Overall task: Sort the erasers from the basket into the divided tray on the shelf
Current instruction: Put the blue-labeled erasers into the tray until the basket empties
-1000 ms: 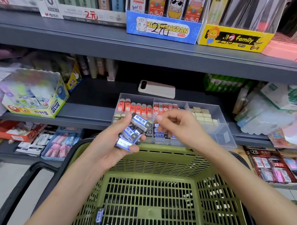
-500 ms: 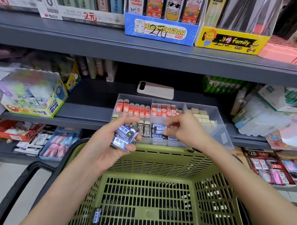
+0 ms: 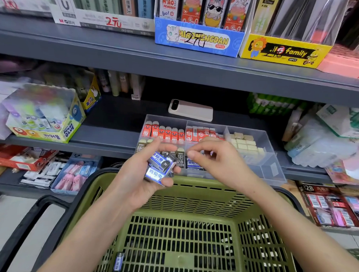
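olive-green basket, blue-white erasers

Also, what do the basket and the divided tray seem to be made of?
Basket: probably moulded plastic, matte olive green; its walls and floor are a slotted grid. Tray: probably hard clear plastic, smooth and slightly glossy; erasers show through its front wall.

Tray front row mostly hid behind L hand, eraser stack, R hand; R pinch contents unclear. Basket near side cut by btm edge.
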